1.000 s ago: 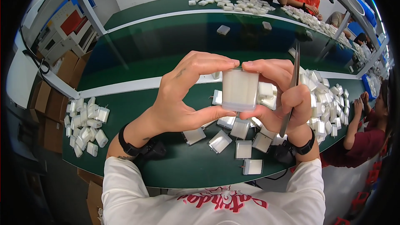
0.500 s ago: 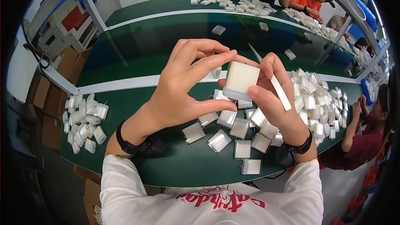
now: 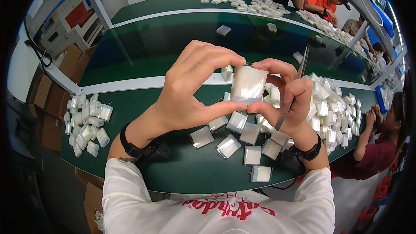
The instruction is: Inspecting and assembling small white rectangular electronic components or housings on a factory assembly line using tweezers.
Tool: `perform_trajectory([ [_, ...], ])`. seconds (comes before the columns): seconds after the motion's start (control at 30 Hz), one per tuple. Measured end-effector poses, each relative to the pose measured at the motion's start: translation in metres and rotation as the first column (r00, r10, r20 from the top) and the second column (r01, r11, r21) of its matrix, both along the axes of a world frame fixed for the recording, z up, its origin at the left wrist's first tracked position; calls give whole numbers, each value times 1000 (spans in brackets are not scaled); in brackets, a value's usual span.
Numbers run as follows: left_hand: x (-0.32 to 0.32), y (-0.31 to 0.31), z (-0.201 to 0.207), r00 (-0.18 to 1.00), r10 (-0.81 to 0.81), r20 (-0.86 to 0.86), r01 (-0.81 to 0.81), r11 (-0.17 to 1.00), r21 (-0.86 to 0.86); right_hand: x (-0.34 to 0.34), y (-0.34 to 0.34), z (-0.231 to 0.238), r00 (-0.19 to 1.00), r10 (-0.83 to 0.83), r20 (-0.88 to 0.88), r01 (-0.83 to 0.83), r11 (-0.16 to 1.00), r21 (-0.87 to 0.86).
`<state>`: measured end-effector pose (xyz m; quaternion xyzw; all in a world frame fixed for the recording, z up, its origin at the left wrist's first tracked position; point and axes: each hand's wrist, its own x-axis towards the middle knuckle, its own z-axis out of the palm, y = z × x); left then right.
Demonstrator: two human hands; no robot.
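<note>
A white block in a clear plastic case is held up above the table between both hands. My left hand pinches it along the left side, thumb at the lower edge and fingertip at the upper edge. My right hand grips the same block at its right, index finger above and thumb below. Tucked among that hand's other fingers are metal tweezers, pointing up and away. Several similar cased blocks lie loose on the table beneath my hands.
A heap of cased blocks covers the table's right; a smaller pile sits at its left. A white rail separates my table from the dark green belt. Co-workers sit beyond and at right. Cardboard boxes stand at left.
The block has turned in my hands, and my left thumb and finger have closed on it. My right index finger has moved onto its top edge. The tweezers have swung round, tip now leaning right.
</note>
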<state>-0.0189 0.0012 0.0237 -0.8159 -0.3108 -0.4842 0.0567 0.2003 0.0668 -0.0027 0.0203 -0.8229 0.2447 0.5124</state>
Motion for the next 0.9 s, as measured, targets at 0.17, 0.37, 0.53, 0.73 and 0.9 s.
perform_trajectory([
  [0.17,-4,24,-11,991,135,13,-123,937,-327,6,10,3,904,-387,181,381,922,69],
  [0.37,-103,123,-84,812,508,-288,-569,576,-587,18,24,20,888,-454,72,456,890,-5],
  [0.53,-91,206,-98,716,475,-511,-694,560,-452,32,27,30,877,-476,63,480,875,-68],
  [0.73,-85,291,-137,780,373,-503,-570,756,-323,29,25,31,902,-426,68,428,903,-26],
  [0.9,-84,293,-121,695,243,-676,-619,680,-392,28,25,34,905,-417,86,417,909,13],
])
